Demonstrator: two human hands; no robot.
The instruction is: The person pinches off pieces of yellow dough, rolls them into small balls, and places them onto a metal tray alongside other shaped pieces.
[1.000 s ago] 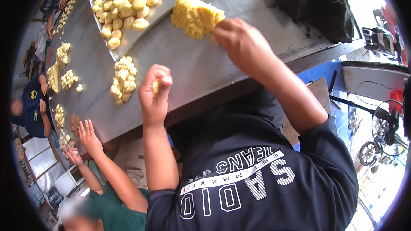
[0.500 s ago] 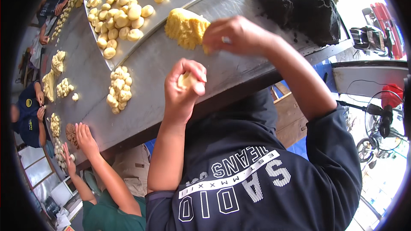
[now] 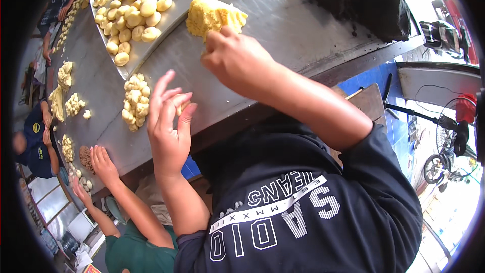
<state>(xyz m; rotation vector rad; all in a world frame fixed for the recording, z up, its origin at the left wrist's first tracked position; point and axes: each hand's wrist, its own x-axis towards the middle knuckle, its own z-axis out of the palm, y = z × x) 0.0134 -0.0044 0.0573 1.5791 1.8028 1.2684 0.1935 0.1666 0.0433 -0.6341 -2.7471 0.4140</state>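
My left hand (image 3: 172, 126) is raised over the table's near edge, some fingers stretched out. Between its thumb and fingers is a small pale piece of dough (image 3: 183, 106), mostly covered. My right hand (image 3: 240, 63) is curled closed against the near side of a crumbly yellow lump (image 3: 212, 16); whatever its fingers hold is hidden. A pile of small dough pieces (image 3: 135, 98) lies left of my left hand. Beyond it, a metal tray (image 3: 177, 20) carries many smooth pale dough balls (image 3: 134, 17).
A large black mass (image 3: 364, 5) sits at the table's far right. At left, a co-worker's hand (image 3: 103, 164) is beside a brown lump (image 3: 86, 157). Another person in dark blue (image 3: 38, 139) works across the table (image 3: 108, 129), near more dough (image 3: 59, 96). A fan (image 3: 447, 136) stands at right.
My left hand has moved left and its fingers have loosened from around the dough. My right hand has shifted left, from the yellow lump's right edge to its near side.
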